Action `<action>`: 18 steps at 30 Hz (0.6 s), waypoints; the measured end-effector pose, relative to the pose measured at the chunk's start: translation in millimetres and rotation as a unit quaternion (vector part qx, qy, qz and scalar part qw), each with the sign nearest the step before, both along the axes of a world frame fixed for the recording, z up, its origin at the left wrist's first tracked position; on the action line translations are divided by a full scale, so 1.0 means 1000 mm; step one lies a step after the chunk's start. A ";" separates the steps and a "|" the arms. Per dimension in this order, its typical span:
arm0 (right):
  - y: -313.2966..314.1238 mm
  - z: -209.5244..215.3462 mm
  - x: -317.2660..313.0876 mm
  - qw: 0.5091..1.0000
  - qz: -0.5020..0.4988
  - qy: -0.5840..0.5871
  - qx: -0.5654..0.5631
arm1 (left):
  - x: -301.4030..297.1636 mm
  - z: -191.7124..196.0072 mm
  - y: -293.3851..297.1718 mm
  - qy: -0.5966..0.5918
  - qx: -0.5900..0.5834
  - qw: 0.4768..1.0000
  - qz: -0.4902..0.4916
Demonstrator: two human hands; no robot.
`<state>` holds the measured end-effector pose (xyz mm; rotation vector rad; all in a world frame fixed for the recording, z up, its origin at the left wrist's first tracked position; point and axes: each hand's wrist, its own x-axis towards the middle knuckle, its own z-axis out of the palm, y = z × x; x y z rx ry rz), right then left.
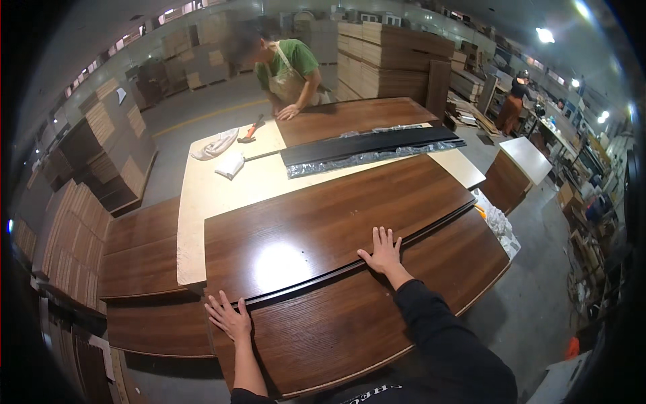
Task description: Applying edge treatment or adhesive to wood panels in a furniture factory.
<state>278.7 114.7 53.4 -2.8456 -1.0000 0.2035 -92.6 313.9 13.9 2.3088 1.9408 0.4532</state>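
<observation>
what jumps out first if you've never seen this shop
Two big dark wood panels fill the middle, the left hand and right hand pressed flat where one overlaps the other. Beyond them a black panel in clear wrap lies on the pale table, where a co-worker leans over another board.

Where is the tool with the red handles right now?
In the head view, the red-handled tool lies at the far left end of the pale worktable, beside a crumpled white cloth and near the co-worker's hand.
</observation>
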 end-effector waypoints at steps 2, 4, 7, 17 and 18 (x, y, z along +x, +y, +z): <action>0.005 -0.001 0.001 1.000 -0.002 0.008 0.002 | 0.000 0.001 -0.001 0.012 0.004 1.000 0.007; 0.008 -0.003 0.006 1.000 0.019 -0.009 0.019 | 0.001 0.000 0.000 0.045 0.018 0.999 0.019; 0.008 -0.010 0.012 0.999 0.033 -0.010 0.022 | 0.019 0.001 -0.018 0.063 0.026 0.998 0.013; -0.009 -0.017 0.038 0.986 0.161 0.020 0.044 | 0.200 0.016 -0.161 0.075 -0.056 0.988 -0.122; -0.017 -0.017 0.049 0.987 0.154 0.019 0.049 | 0.208 0.014 -0.171 0.068 -0.062 0.990 -0.110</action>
